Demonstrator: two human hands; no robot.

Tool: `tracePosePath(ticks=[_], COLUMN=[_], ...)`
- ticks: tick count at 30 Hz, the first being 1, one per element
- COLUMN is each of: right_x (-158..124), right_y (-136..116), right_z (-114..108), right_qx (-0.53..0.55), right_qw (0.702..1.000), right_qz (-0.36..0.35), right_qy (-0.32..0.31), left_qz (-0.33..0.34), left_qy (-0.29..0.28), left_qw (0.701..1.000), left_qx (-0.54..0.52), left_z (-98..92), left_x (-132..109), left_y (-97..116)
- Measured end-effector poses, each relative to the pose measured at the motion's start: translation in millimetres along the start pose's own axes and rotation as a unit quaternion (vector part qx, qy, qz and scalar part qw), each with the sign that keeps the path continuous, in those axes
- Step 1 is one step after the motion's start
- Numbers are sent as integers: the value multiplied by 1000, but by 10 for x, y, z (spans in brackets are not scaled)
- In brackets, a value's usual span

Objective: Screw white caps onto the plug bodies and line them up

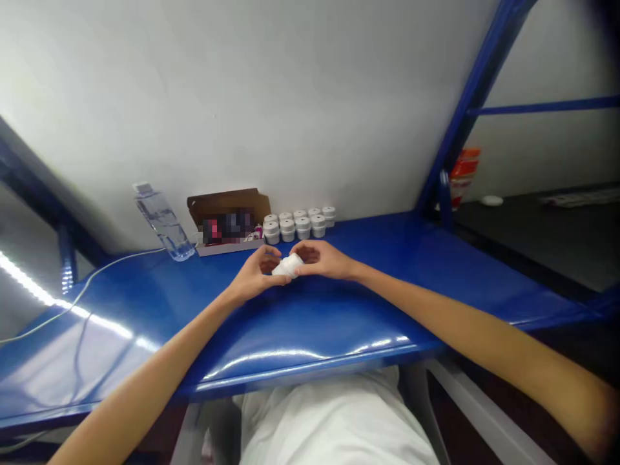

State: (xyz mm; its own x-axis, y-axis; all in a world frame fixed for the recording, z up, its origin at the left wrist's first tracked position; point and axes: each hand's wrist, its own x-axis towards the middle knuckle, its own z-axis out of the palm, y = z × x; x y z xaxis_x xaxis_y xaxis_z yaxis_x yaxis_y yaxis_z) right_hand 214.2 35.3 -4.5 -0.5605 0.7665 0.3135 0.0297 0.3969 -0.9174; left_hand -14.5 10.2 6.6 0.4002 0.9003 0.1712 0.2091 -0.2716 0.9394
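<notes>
Your left hand [259,268] and right hand [322,258] both pinch one small white jar [289,265], fingers clamped on it. You hold it above the blue desk [411,271], toward the back edge, near the jar rows [300,224].

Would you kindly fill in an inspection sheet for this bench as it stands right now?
Surface: glossy blue table, with light glare along its front edge.
Job's things: a small white jar held between both hands above the table; ten or so matching white jars in two rows by the wall.
Clutter: a clear water bottle; an open cardboard box, contents blurred.
Hands: left hand and right hand both grip the jar.
Cables: a white cable runs across the table's left side toward the box.
Surroundings: white wall; blue frame post; a dark bench to the right.
</notes>
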Motion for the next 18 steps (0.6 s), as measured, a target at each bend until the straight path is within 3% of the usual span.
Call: tracePosePath(ticks=[3,7,9,11,13,15,17,18], right_x=[-33,-108,-125,-116,-87,-56,-38,-39], right_y=[-42,-155,-171,-140,-77,-10,32,37], right_z=[-9,54,95,134,167,191,200,197], right_qx=[-2,-108,-135,-103,-29,50,93,92], right_qw=[1000,985,980,988,996,992,986,988], right_qz=[-19,-129,-142,-93,0,92,129,115], right_qy=[11,34,35,64,88,75,52,53], left_qz=[-36,-89,-89,-62,-19,24,46,45], left_qy=[17,7,0,-2,4,7,12,17], left_qw=[997,990,989,993,997,999,998,998], left_qx=[-64,-112,-121,-103,-71,-48,-40,-41], left_z=[-22,-28,-35,-45,-52,-51,-45,-42], left_x=[3,9,7,2,-5,-11,-13,-13], left_y=[40,29,20,29,55,89,114,121])
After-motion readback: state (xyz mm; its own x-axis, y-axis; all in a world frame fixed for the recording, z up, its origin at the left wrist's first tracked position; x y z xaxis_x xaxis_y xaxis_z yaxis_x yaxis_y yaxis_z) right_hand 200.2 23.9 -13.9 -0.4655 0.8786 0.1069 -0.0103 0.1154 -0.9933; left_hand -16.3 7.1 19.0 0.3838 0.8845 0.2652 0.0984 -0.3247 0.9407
